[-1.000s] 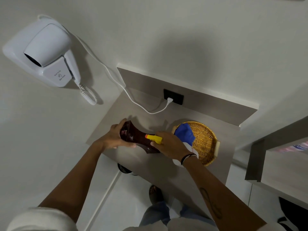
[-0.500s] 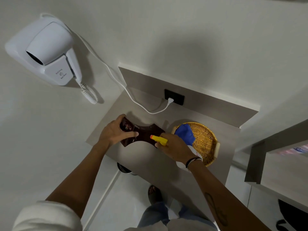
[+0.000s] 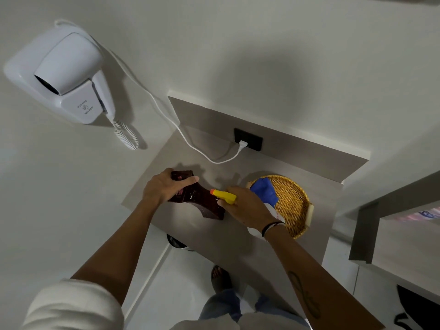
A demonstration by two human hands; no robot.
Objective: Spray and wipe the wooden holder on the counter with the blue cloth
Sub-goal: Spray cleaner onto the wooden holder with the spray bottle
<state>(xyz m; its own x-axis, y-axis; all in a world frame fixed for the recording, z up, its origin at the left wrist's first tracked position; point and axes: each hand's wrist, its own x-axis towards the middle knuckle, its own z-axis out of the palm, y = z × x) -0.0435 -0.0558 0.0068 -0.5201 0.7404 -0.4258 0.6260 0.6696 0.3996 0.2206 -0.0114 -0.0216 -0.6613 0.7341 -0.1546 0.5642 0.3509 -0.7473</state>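
Observation:
A dark brown wooden holder point(image 3: 206, 203) with flared ends sits tilted on the grey counter point(image 3: 228, 236). My left hand point(image 3: 164, 186) grips its far left end. My right hand point(image 3: 247, 207) holds a spray bottle point(image 3: 223, 196) with a yellow head and orange nozzle aimed at the holder from close by; the white bottle body is mostly hidden under my wrist. The blue cloth point(image 3: 265, 192) lies in the wicker tray point(image 3: 294, 203) just behind my right hand.
A white wall hair dryer point(image 3: 64, 77) hangs at the upper left, its cord running to a black socket point(image 3: 248, 142) on the backsplash. A lower shelf point(image 3: 402, 244) stands at the right. The floor and my feet show below the counter's edge.
My left hand has turned the holder, so its right end now points down toward the counter's front. The spray nozzle stays close to it.

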